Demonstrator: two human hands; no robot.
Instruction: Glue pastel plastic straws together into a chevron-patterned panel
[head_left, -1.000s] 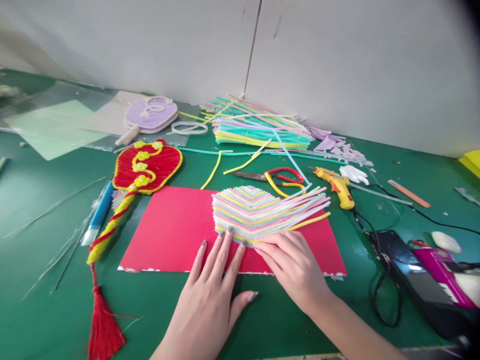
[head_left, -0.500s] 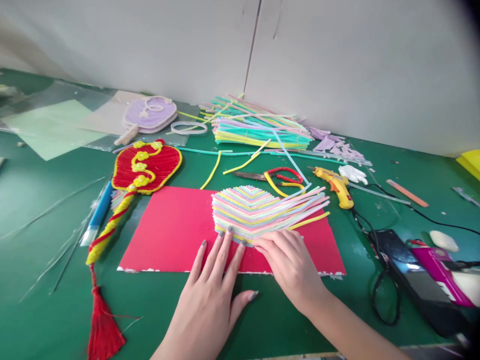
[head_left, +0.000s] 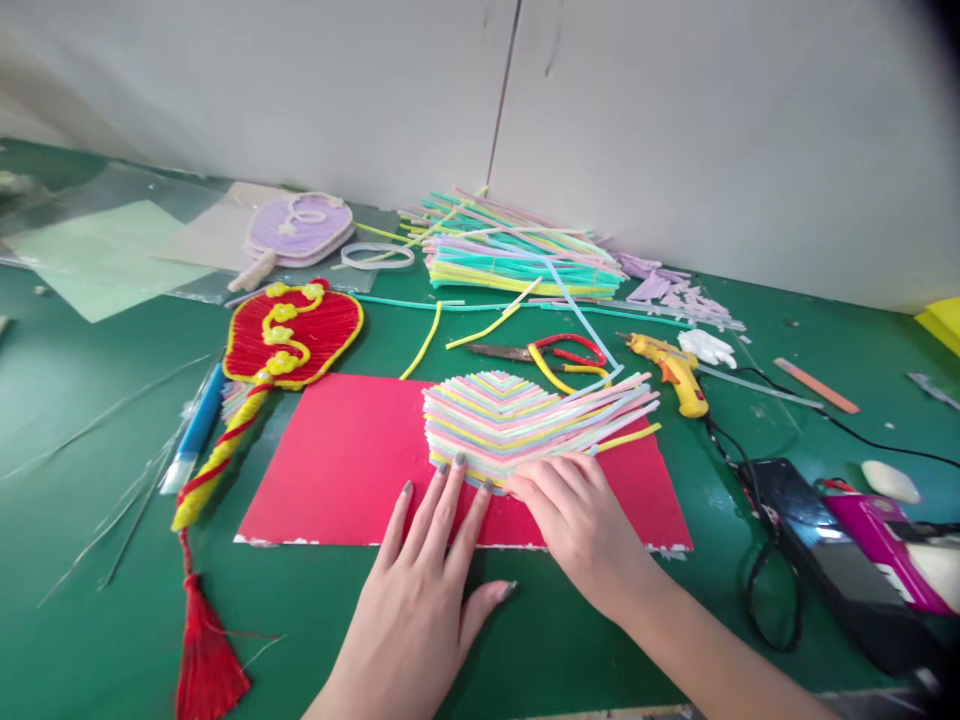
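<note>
Pastel pipe cleaners (head_left: 499,415) lie side by side in V-shaped rows on a red sheet of card (head_left: 337,460), their right ends sticking out loose. My left hand (head_left: 427,570) lies flat with fingers spread, its fingertips pressing the lower left edge of the rows. My right hand (head_left: 581,525) is closed, fingers bent together at the lower edge of the rows. It pinches a pipe cleaner there; a light blue end shows just above the knuckles, and the rest is hidden by the hand.
Behind the card lie scissors (head_left: 517,353), a yellow glue gun (head_left: 675,372) with its cord, and a pile of pipe cleaners (head_left: 517,265). A red fan (head_left: 259,335) with a tassel (head_left: 206,650) is at left. A black phone-like device (head_left: 832,560) lies at right.
My right hand has shifted very slightly, and a light blue pipe cleaner end now shows above its knuckles. My left hand stays in place.
</note>
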